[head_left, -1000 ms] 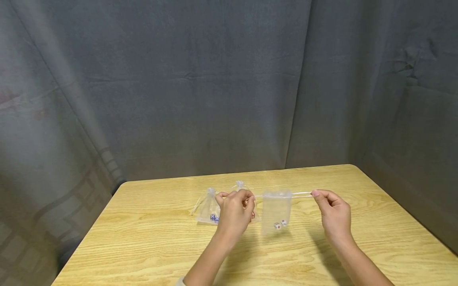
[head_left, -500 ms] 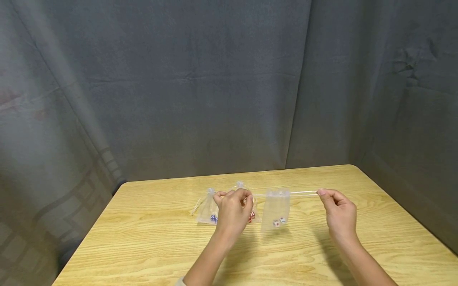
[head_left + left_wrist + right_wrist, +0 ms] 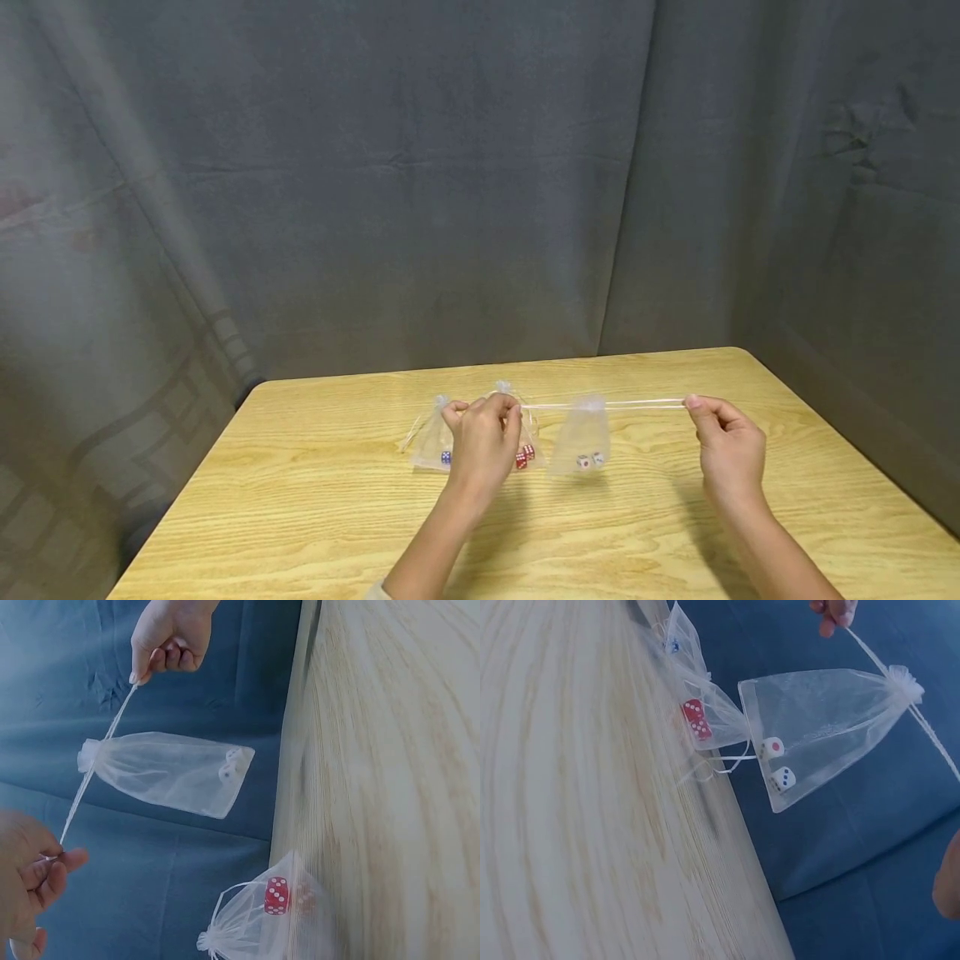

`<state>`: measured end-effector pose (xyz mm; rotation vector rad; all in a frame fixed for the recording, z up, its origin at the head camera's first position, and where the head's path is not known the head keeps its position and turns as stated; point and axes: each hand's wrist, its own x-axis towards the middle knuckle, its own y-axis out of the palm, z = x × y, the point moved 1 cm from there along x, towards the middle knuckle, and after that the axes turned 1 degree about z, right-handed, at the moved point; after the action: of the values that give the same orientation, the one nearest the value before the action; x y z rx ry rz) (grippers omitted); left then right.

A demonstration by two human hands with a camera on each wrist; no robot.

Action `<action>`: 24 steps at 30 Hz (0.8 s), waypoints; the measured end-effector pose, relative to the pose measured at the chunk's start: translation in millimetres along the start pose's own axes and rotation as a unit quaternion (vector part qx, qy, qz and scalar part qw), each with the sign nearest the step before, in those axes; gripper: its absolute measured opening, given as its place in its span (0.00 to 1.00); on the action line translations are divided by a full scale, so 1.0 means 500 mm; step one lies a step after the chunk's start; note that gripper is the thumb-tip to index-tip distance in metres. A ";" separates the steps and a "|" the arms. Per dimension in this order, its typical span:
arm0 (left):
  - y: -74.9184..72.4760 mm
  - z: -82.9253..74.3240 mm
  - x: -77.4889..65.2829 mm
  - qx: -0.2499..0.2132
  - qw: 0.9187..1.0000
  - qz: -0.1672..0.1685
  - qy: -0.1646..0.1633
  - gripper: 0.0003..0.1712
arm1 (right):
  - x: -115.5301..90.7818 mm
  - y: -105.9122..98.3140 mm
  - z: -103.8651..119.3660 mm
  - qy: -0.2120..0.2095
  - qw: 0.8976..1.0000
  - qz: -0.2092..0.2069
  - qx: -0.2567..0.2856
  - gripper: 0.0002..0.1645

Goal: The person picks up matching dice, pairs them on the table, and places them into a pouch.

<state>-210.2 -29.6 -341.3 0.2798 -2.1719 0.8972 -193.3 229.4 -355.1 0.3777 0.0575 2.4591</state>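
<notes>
A sheer white drawstring bag (image 3: 583, 433) hangs from its taut white cords, its neck gathered tight. Two white dice (image 3: 777, 763) lie at the bottom of it. My left hand (image 3: 483, 437) pinches the cord ends on one side, and my right hand (image 3: 731, 450) pinches those on the other, far to the right. In the left wrist view the cord (image 3: 79, 796) runs straight from hand to hand through the bag's puckered top. Behind my left hand stands a second sheer bag (image 3: 244, 922) with red dice (image 3: 522, 457), partly hidden in the head view.
Left of it is a third gathered bag (image 3: 431, 437) holding blue dice (image 3: 446, 457), partly covered by my left hand. All this is over a wood-grain table (image 3: 300, 500). Grey curtains (image 3: 420, 208) hang behind the table and at both sides.
My right hand has moved right, drawing the cords out longer, while the left shifted slightly left. The hanging bag's mouth has narrowed from wide and flat to a tight gather.
</notes>
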 end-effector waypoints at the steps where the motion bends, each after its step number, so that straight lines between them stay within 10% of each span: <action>1: 0.000 0.002 0.001 0.003 1.000 0.000 -0.001 0.05 | 0.002 -0.002 0.000 0.001 1.000 -0.002 -0.002 0.10; 24: 0.037 0.041 0.014 0.013 0.995 0.082 -0.053 0.03 | 0.017 -0.002 0.003 0.012 1.000 -0.009 -0.007 0.12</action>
<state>-234.9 -29.6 -355.3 0.1676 -2.3085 1.0236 -198.6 235.4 -351.8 0.3408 0.0528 2.4458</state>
